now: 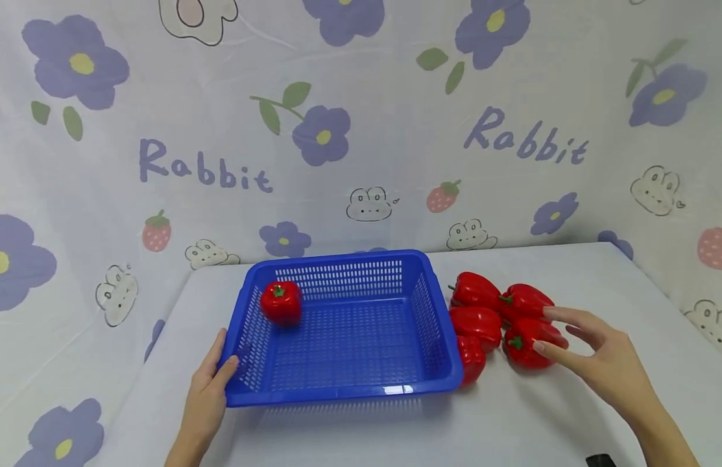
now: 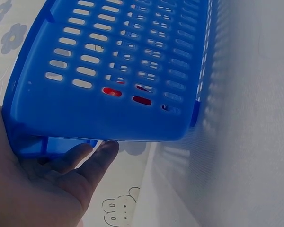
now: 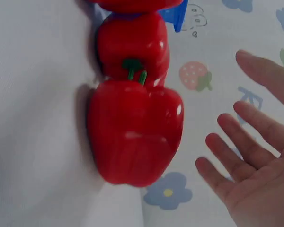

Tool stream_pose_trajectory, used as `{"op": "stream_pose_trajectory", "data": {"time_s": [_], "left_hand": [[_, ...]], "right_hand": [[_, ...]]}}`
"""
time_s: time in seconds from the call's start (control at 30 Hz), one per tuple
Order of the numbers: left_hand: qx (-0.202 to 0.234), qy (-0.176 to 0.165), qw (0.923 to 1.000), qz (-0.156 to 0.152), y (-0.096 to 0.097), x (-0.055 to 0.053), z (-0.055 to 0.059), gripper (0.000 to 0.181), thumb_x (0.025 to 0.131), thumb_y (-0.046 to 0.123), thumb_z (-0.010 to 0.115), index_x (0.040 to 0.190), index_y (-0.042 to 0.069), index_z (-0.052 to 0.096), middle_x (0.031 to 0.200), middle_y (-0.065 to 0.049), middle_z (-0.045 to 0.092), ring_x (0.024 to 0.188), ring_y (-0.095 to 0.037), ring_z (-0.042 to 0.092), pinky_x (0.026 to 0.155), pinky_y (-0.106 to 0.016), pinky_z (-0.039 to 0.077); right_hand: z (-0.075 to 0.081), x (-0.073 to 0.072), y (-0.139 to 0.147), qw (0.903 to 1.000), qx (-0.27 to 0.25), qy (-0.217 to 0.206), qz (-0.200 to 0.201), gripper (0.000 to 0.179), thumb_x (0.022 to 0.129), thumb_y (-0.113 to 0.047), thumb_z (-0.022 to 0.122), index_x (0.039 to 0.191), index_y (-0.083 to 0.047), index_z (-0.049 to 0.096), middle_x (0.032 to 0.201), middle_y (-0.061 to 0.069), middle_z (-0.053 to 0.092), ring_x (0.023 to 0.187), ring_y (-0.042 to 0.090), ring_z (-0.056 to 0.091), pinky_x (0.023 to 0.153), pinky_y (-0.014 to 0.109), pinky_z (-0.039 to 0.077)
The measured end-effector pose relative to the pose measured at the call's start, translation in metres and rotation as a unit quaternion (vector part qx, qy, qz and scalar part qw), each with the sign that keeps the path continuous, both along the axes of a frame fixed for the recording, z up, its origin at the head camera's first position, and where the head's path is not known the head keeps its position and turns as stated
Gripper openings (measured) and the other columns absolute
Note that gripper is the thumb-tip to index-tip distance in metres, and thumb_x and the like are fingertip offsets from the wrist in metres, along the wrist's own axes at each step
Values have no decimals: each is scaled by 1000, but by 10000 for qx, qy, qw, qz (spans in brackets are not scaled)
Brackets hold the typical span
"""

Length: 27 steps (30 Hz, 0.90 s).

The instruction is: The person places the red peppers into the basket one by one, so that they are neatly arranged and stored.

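Note:
My left hand (image 1: 202, 389) grips the left rim of a blue plastic basket (image 1: 337, 393), thumb on the rim. The left wrist view shows the basket's slotted side wall (image 2: 109, 109) next to that hand (image 2: 52, 184). Inside the basket, a red bell pepper (image 1: 283, 310) with a green stem stands in the far left corner. My right hand (image 1: 608, 360) hovers with spread fingers by the nearest right pepper (image 1: 530, 353), at the right of the pile. In the right wrist view this hand (image 3: 255, 156) holds nothing, apart from the large red pepper (image 3: 135, 135).
More red bell peppers (image 1: 476, 326) lie close together on the white tabletop (image 1: 512, 421), against the basket's right side. A patterned cloth (image 1: 396, 149) hangs behind the table. A small black object (image 1: 600, 460) shows at the bottom right edge.

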<state>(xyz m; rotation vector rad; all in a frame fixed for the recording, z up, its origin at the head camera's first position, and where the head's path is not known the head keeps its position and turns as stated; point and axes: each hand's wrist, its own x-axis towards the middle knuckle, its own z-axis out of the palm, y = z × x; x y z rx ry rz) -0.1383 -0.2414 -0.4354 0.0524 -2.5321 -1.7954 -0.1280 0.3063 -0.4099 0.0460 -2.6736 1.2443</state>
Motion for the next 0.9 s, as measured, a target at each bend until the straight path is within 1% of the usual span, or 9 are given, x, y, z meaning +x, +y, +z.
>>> {"op": "stream_pose_trajectory", "data": {"time_s": [0.07,0.13,0.2,0.27,0.43,0.53,0.8,0.9], "left_hand": [[65,26,10000,-34,0,0,0,61,107,21,40,158,8,9,163,-11,8,148,-30,6,116,-50,10],[84,53,9999,-70,0,-1,0,61,107,21,40,158,8,9,163,-11,8,148,-30,6,116,-50,10],[115,72,9999,-90,1,-2,-1,61,107,21,40,158,7,10,163,-11,9,148,-29,6,116,-50,11],[99,61,9999,-93,2,-2,-1,61,107,21,40,158,7,10,163,-12,9,148,-30,6,116,-51,11],[134,8,9999,-42,3,-1,0,61,107,21,40,158,8,9,163,-11,8,148,-29,6,116,-50,10],[148,-22,9999,-27,3,0,0,61,107,21,39,158,9,8,163,-10,7,148,-28,5,116,-50,9],[148,-28,9999,-21,0,1,-1,61,107,21,39,158,10,8,163,-9,7,148,-27,5,116,-49,9],[124,-27,9999,3,-1,1,-1,61,107,21,39,158,10,8,163,-9,7,148,-27,5,116,-49,9]], "right_hand": [[-7,0,5,9999,65,156,4,57,84,-34,79,136,-18,60,132,7,58,123,10,46,89,18,48],[-12,1,9,9996,72,261,-35,58,83,-31,81,136,-18,60,131,5,59,117,-2,45,81,3,39],[-16,2,12,9995,98,265,-102,60,83,-32,81,137,-19,59,132,4,58,115,-7,44,79,3,38],[-18,3,14,9994,171,279,-133,61,82,-32,81,138,-20,59,133,2,58,115,-9,43,79,3,37],[-22,1,12,9985,246,494,18,61,80,-29,84,136,-19,61,131,0,59,116,-12,42,81,4,36],[-25,0,9,9982,258,536,84,61,79,-29,84,135,-18,62,129,0,60,114,-13,42,81,5,37],[-31,-4,4,9986,121,468,221,58,79,-28,85,131,-15,64,128,3,60,112,-8,44,83,6,40],[-32,-6,4,9990,115,372,212,59,79,-30,85,131,-15,64,128,3,60,113,-3,46,83,9,42]]}}
